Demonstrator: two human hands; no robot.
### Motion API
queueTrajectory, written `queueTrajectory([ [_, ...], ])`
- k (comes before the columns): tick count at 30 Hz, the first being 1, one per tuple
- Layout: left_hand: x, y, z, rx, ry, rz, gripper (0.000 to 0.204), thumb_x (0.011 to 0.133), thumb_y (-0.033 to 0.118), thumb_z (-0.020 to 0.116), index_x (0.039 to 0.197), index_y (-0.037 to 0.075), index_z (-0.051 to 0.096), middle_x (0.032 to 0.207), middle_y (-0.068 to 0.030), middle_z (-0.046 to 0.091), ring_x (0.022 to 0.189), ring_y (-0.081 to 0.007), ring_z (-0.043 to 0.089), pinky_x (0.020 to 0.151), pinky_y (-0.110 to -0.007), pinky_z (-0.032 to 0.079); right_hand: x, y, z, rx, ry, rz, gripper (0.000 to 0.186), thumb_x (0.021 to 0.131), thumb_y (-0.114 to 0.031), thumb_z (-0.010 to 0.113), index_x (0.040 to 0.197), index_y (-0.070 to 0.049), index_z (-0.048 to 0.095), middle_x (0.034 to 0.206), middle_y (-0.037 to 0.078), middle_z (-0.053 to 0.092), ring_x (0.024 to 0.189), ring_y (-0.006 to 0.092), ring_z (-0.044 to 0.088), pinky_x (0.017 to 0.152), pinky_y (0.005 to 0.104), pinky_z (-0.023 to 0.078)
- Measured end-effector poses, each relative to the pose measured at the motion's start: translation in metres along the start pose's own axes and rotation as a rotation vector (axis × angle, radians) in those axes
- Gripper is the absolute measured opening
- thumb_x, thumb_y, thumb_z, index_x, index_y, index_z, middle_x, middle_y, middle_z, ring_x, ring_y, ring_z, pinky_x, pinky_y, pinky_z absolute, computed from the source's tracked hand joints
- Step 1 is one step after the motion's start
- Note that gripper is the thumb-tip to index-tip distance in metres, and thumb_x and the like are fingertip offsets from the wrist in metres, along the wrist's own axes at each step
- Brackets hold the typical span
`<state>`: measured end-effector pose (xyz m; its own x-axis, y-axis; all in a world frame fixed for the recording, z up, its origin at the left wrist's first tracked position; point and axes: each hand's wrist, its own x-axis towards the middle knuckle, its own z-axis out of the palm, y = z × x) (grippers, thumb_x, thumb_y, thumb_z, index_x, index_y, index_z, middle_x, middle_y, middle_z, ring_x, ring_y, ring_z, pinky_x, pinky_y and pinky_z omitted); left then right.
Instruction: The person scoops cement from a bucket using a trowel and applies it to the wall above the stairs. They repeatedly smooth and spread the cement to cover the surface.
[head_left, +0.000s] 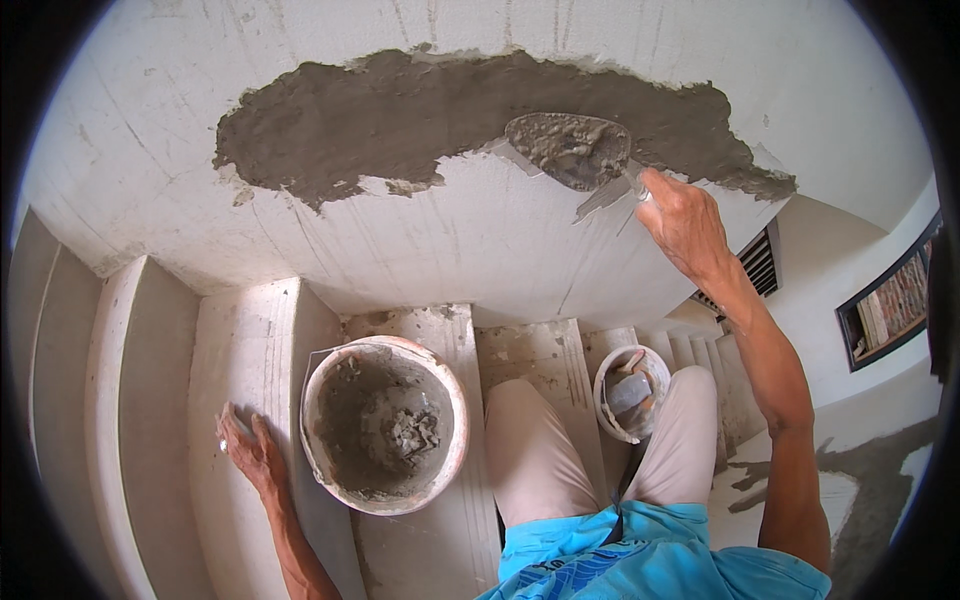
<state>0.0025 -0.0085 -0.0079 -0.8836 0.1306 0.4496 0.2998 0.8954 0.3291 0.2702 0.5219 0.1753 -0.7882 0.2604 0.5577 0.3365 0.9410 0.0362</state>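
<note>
Right hand (pixel 684 222) grip is clenching a mortar-loaded steel trowel (pixel 570 150), pressing against the grey wet plaster patch (pixel 400 120); bare wall below. Left hand (pixel 252 448) is lying released, flat on the step (pixel 250 340), beside the mortar bucket (pixel 384 425).

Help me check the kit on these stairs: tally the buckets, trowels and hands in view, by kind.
Buckets: 2, a large bucket with mortar dregs and a small bucket.
Trowels: 1, a loaded trowel held in the right hand.
Hands: 2, counting the left hand flat on a step.
Total: 5
</note>
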Motion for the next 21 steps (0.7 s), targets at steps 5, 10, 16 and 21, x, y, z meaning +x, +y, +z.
queueTrajectory([
  [5,0.001,0.009,-0.006,-0.013,-0.035,-0.025,0.051,0.095,0.022,0.056,0.139,-0.002,0.046,0.144,-0.0236,0.046,0.139,-0.0392,0.035,0.116,-0.048,0.024,0.011,0.008,0.003,-0.09,0.029,-0.011,0.014,0.081,-0.005,0.062,0.083,0.001,0.05,0.073,0.02,0.06,0.066,0.0389,0.062,0.058,0.0466,0.049],
  [10,-0.002,-0.002,-0.002,0.005,0.003,0.001,0.051,0.094,0.022,0.057,0.138,-0.002,0.047,0.144,-0.0239,0.046,0.138,-0.0395,0.036,0.116,-0.048,0.024,-0.012,0.017,0.004,-0.164,-0.012,0.068,0.012,0.082,-0.006,0.06,0.085,0.001,0.05,0.076,0.021,0.062,0.068,0.0401,0.063,0.061,0.0477,0.05],
  [16,-0.001,0.009,-0.004,-0.032,-0.012,-0.012,0.051,0.094,0.023,0.056,0.138,-0.003,0.047,0.143,-0.0238,0.046,0.138,-0.0395,0.036,0.116,-0.048,0.025,-0.025,-0.002,-0.021,-0.16,-0.12,0.188,0.012,0.085,-0.009,0.056,0.087,0.001,0.05,0.078,0.021,0.063,0.071,0.0407,0.064,0.065,0.049,0.05],
  [21,0.002,0.003,-0.003,-0.014,-0.003,0.003,0.051,0.094,0.023,0.056,0.138,-0.003,0.047,0.142,-0.0239,0.047,0.137,-0.0398,0.038,0.115,-0.048,0.025,0.005,-0.014,-0.014,-0.13,-0.026,0.101,0.012,0.085,-0.009,0.056,0.088,0.001,0.051,0.078,0.022,0.063,0.07,0.0415,0.064,0.064,0.0496,0.051],
])
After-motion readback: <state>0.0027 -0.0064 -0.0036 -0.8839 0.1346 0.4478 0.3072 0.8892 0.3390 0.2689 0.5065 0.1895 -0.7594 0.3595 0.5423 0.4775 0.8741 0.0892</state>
